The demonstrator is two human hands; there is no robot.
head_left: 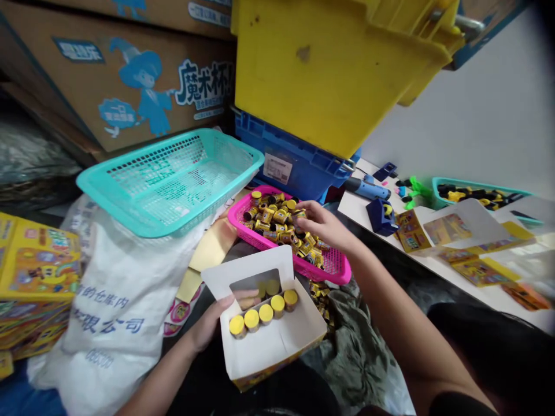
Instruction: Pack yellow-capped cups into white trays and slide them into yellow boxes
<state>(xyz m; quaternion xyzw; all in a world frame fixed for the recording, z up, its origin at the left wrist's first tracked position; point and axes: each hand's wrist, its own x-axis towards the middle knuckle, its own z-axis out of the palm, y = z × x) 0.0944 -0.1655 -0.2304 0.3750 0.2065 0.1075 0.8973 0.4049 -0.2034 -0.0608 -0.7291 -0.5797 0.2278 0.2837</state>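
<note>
My left hand point(208, 318) grips the left side of an open cardboard box point(299, 323), white inside and yellow outside, with its fingers behind the windowed flap. Several small canisters point(266, 314) with yellow lids stand upright in a row along the box's far wall. Over a pink basket point(340, 271) heaped with loose yellow canisters point(281, 216), my right hand point(321, 224) has its thumb and fingers closed around one small canister point(299, 215). That canister is partly covered by the fingers.
A turquoise basket point(143, 222) rests on a white sack point(117, 289), left of the pink one. Yellow point(312, 69) and blue crates point(286, 150) rise behind. Printed boxes point(43, 260) are stacked left. A white table point(446, 277) at right holds flattened cartons and a blue-handled tool point(368, 188).
</note>
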